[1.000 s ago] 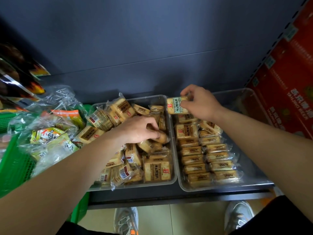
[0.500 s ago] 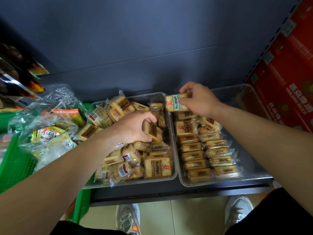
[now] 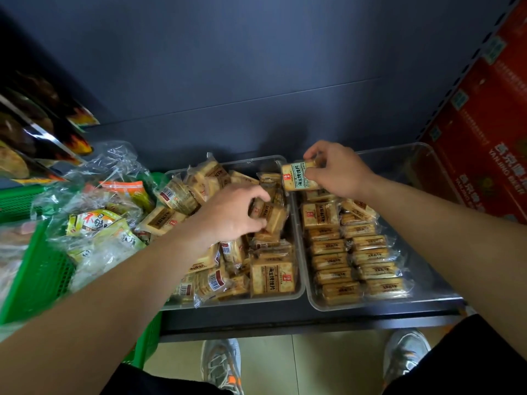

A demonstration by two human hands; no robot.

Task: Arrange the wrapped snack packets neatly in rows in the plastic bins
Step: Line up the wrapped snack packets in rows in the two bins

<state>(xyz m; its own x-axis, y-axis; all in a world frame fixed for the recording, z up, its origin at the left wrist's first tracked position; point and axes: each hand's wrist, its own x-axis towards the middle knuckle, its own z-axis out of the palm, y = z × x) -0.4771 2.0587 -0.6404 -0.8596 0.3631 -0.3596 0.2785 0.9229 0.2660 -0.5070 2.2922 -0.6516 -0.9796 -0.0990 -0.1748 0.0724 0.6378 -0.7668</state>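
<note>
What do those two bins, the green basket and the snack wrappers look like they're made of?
Left bin and right bin: probably rigid clear plastic, glossy; the packets show through the walls.
Green basket: likely moulded plastic, judging by its even open grid.
Snack wrappers: thin shiny plastic film, crinkled, with glare.

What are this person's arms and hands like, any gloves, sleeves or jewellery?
Both the left hand and right hand are bare: no gloves, rings or watch visible. The forearms show no sleeves. Below are black clothing and grey sneakers with orange accents.
</note>
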